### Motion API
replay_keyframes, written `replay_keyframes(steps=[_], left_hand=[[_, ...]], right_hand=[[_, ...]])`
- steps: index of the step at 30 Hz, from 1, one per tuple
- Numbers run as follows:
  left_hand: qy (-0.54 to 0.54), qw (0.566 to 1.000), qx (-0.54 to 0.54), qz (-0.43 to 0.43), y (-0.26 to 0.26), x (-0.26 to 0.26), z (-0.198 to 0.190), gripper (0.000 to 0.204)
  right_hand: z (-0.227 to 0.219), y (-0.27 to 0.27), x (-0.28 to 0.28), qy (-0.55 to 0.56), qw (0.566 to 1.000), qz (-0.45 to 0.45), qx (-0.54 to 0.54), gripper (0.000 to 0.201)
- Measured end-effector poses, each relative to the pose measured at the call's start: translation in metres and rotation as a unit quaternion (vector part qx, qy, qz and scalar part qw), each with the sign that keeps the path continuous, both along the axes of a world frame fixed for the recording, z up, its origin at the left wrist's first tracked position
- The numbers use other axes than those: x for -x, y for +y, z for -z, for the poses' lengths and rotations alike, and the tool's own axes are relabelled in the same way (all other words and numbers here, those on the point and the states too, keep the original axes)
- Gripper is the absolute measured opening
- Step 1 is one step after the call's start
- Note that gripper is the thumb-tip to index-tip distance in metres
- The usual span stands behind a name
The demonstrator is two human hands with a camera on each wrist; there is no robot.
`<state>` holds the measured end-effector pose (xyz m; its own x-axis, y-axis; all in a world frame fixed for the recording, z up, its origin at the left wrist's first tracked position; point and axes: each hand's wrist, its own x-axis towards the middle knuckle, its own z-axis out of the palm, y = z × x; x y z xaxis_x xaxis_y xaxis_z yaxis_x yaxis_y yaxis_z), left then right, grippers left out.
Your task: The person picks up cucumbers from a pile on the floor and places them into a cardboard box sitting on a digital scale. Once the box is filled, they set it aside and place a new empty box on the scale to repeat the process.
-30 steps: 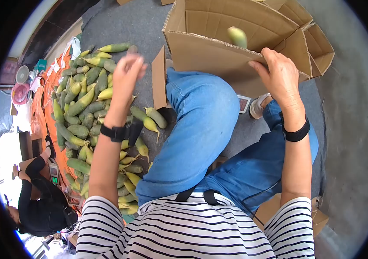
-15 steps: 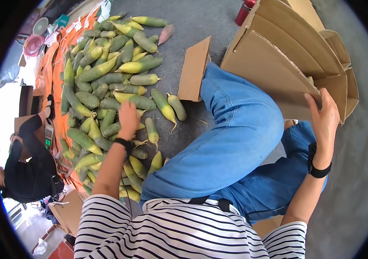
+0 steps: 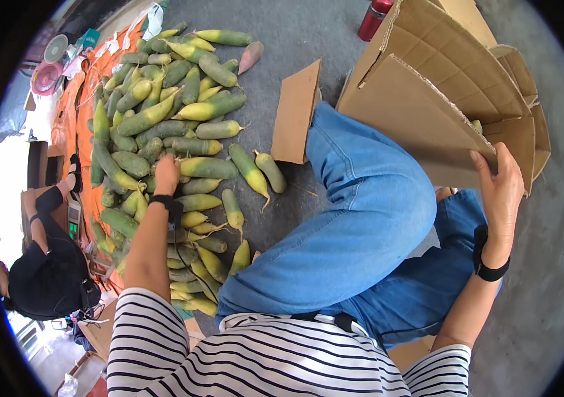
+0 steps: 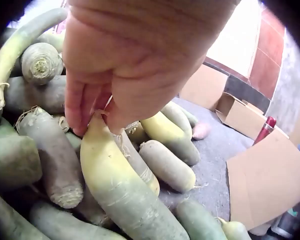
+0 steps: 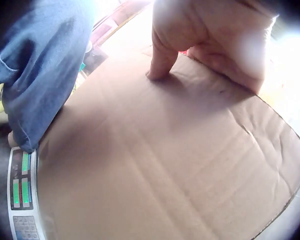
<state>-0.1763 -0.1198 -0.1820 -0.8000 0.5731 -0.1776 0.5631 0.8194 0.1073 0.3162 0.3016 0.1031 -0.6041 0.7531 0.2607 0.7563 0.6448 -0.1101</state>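
Note:
Over the pile of green radishes, my left hand (image 3: 168, 173) pinches the yellow tip of one green radish (image 4: 125, 190) between thumb and fingers. In the head view this radish (image 3: 209, 167) lies with its green end toward the right. Other radishes (image 4: 50, 155) lie close around it. My right hand (image 3: 507, 178) grips the upper edge of a cardboard box flap (image 3: 421, 126), thumb on its outer face and fingers over the edge. The right wrist view shows the thumb against the broad brown flap (image 5: 155, 150). A small bit of a radish shows inside the box (image 3: 500, 83).
A digital scale (image 5: 24, 190) stands beside the box. My bent leg (image 3: 368, 185) lies between pile and box. A pinkish radish (image 3: 251, 57) is at the pile's far edge, a red flask (image 3: 376, 18) behind the box. Another person (image 3: 47, 278) sits at left, beyond an orange sheet (image 3: 73, 112).
A radish that was in mid-air over the box is gone from there. My left hand has come down onto the pile and taken a radish's tip. My right hand stays on the flap.

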Motion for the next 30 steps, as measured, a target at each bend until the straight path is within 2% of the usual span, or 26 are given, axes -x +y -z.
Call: replay_keyframes(steps=[1,3,5,7,9,12,14,17,20,21,24,25,26,27,28,29,30], left_hand=[[0.002,1.000,-0.013,0.000,-0.007,-0.004,-0.001,0.021],[0.011,0.991,-0.130,0.008,-0.026,-0.024,-0.008,0.018],[0.010,0.987,-0.159,0.012,-0.035,-0.052,-0.025,0.016],[0.043,0.978,-0.201,0.040,-0.039,-0.084,-0.038,0.014],[0.071,0.968,-0.220,0.094,-0.041,-0.111,-0.045,0.014],[0.090,0.964,-0.213,0.133,-0.021,-0.136,-0.070,0.013],[0.105,0.975,-0.119,0.153,-0.002,-0.138,-0.092,0.014],[0.133,0.957,-0.196,0.169,0.043,-0.138,-0.149,0.015],[0.171,0.917,-0.290,0.214,0.090,-0.144,-0.235,0.013],[0.174,0.919,-0.283,0.211,0.101,-0.144,-0.267,0.011],[0.189,0.876,-0.417,0.148,0.143,-0.179,-0.359,0.017],[0.194,0.815,-0.519,0.168,0.162,-0.191,-0.377,0.021],[0.145,0.773,-0.587,0.191,0.181,-0.202,-0.399,0.022],[0.028,0.714,-0.647,0.265,0.199,-0.202,-0.416,0.023],[0.001,0.674,-0.694,0.254,0.223,-0.208,-0.428,0.023],[-0.006,0.664,-0.720,0.202,0.248,-0.222,-0.435,0.024],[-0.035,0.667,-0.703,0.244,0.269,-0.232,-0.439,0.025]], right_hand=[[0.001,0.000,-0.001,0.004,1.000,-0.002,-0.006,0.029],[0.002,0.001,-0.002,0.013,1.000,-0.014,-0.016,0.029],[0.004,0.001,-0.005,0.018,0.999,-0.019,-0.025,0.030],[0.006,0.003,-0.006,0.050,0.995,-0.060,-0.069,0.029],[0.006,0.008,-0.008,0.007,0.997,-0.053,-0.051,0.028],[0.008,0.008,-0.010,0.062,0.993,-0.069,-0.073,0.028],[0.005,0.007,-0.012,0.058,0.993,-0.074,-0.076,0.029],[0.008,0.007,-0.015,0.058,0.993,-0.078,-0.072,0.028],[0.011,0.006,-0.016,0.075,0.992,-0.073,-0.063,0.027],[0.012,0.006,-0.016,0.069,0.993,-0.072,-0.064,0.027],[0.012,0.006,-0.017,0.063,0.994,-0.067,-0.065,0.027],[0.013,0.007,-0.017,0.063,0.994,-0.066,-0.062,0.027],[0.014,0.007,-0.017,0.062,0.994,-0.064,-0.064,0.027],[0.015,0.007,-0.018,0.065,0.994,-0.065,-0.063,0.027],[0.015,0.007,-0.018,0.067,0.994,-0.066,-0.061,0.027],[0.015,0.007,-0.018,0.066,0.994,-0.066,-0.061,0.027],[0.015,0.006,-0.018,0.068,0.994,-0.066,-0.060,0.027]])
